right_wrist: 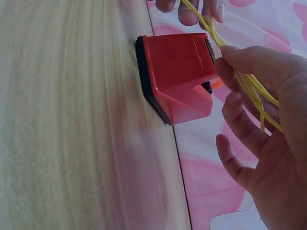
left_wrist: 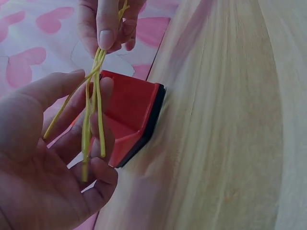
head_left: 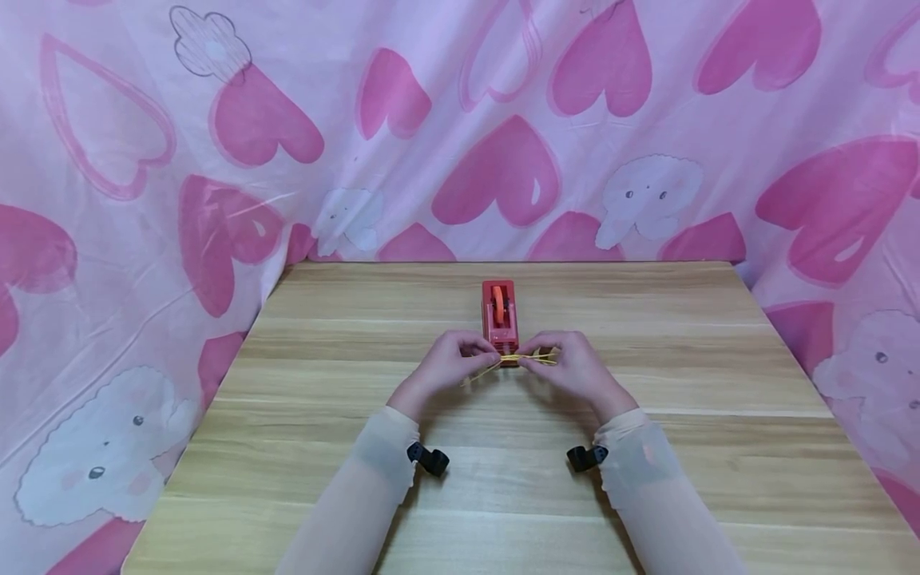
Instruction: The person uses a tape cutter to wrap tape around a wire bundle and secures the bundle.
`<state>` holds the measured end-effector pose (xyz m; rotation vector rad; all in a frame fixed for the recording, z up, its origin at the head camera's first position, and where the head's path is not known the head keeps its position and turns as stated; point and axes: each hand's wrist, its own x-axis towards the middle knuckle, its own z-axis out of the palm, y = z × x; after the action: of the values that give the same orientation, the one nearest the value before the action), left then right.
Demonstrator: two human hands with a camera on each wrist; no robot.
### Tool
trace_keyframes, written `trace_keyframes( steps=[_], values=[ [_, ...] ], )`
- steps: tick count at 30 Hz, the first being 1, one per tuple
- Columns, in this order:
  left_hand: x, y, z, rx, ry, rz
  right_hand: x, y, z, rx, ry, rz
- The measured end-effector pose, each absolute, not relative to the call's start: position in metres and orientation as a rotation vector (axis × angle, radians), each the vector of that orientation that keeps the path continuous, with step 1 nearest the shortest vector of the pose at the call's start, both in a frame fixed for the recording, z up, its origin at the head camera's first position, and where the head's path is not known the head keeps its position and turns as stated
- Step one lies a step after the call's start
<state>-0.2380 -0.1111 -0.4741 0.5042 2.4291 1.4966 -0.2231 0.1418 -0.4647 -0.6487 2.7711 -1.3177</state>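
Observation:
A bundle of thin yellow cords [head_left: 510, 358] stretches between both hands, just in front of a red tape dispenser [head_left: 490, 329]. My left hand [head_left: 447, 364] holds the bundle near its left end, and in the left wrist view several loose cord ends [left_wrist: 86, 143] hang over its curled fingers. With thumb and forefinger, my right hand [head_left: 575, 369] pinches the other side. Loose cord lengths [right_wrist: 256, 93] trail across the right palm in the right wrist view. The dispenser carries an orange roll [head_left: 498, 306] and has a dark base.
The light wooden table [head_left: 503, 519] reaches back to a pink curtain [head_left: 460, 48] printed with hearts, which also hangs along both sides. A black strap mount [head_left: 429, 459] sits at the left wrist, and another black mount [head_left: 586, 458] at the right.

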Motion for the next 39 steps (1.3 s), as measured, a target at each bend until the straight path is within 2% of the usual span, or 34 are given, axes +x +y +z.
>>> trace_keyframes(
  steps=[11,31,39],
  values=[
    [-0.2398,-0.1097,-0.4728,0.430,2.272,1.621,-0.2261,0.1419,-0.4643,-0.628,2.752,-1.346],
    [-0.2338,-0.1069,-0.4693,0.427,2.530,1.549,-0.2316,0.1420,-0.4590,-0.346,2.267,-1.505],
    [-0.2323,-0.1038,-0.4680,0.503,2.610,1.564,-0.2284,0.1380,-0.4605,-0.411,2.392,-1.512]
  ],
)
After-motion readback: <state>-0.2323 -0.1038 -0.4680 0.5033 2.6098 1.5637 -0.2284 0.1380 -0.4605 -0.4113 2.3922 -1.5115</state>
